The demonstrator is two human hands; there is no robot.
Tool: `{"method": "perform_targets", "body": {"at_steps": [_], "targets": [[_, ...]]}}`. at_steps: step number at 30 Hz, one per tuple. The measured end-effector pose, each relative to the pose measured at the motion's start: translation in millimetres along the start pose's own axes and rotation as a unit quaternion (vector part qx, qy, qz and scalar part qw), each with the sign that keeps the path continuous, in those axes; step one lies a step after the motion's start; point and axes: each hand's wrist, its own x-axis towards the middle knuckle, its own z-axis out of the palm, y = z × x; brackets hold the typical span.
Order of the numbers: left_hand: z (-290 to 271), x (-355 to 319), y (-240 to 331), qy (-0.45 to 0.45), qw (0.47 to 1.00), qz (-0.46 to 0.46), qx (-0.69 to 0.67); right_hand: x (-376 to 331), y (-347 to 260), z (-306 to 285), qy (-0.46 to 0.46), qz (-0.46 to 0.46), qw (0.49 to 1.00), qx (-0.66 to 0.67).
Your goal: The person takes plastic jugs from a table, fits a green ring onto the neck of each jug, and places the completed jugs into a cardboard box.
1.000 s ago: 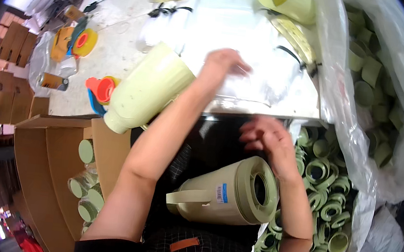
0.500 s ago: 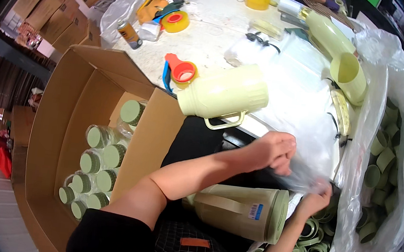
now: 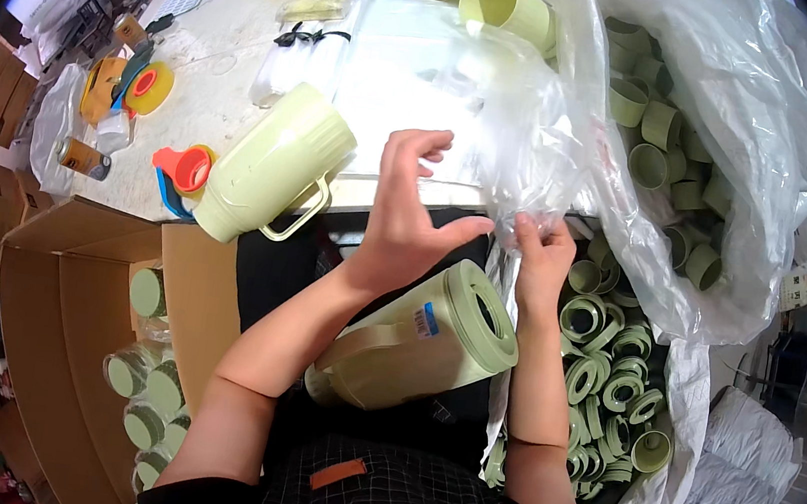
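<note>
Nearest, a pale green plastic jug [image 3: 418,339] with a wide open mouth lies across the person's lap, parked there so both hands stay free. Just above it, the right hand [image 3: 542,257] pinches the edge of a thin clear plastic bag [image 3: 511,114], fingers closed on the film. The left hand [image 3: 410,215] is spread open, thumb touching the bag's mouth, apparently parting it. Farther off, a second pale green jug [image 3: 272,175] lies on the white table [image 3: 213,78].

Your right hand [image 3: 542,259] pinches a clear plastic bag [image 3: 509,134]; your left hand [image 3: 408,217] spreads open beside it, above the green jug [image 3: 423,340].
</note>
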Motion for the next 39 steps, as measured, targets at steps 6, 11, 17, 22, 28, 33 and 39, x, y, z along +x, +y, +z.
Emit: {"method": "perform_targets", "body": {"at_steps": [6,11,17,22,28,33,39], "targets": [[39,33,-38,0.022,0.94,-0.274,-0.203,-24,-6,4,-0.084,-0.033,0.994,-0.06],[25,9,-34,-0.055,0.694,-0.387,-0.604,-8,39,-28,0.131,0.025,0.981,0.139],[-6,-30,-78,-0.242,0.898,-0.273,-0.244,16,70,-85,0.038,0.216,0.883,0.414],[-39,-43,-22,-0.17,0.913,-0.309,-0.205,-88,47,-26,0.205,0.011,0.977,0.065],[-117,-144,45,-0.096,0.98,-0.076,0.158,-200,43,-6,-0.141,-0.087,0.964,-0.206],[-151,-249,29,-0.022,0.951,-0.123,0.283,-214,65,9,-0.443,0.106,0.875,-0.163],[-221,-289,90,0.09,0.788,-0.277,0.543,-190,-31,158,-0.633,-0.057,0.768,-0.085]]}}
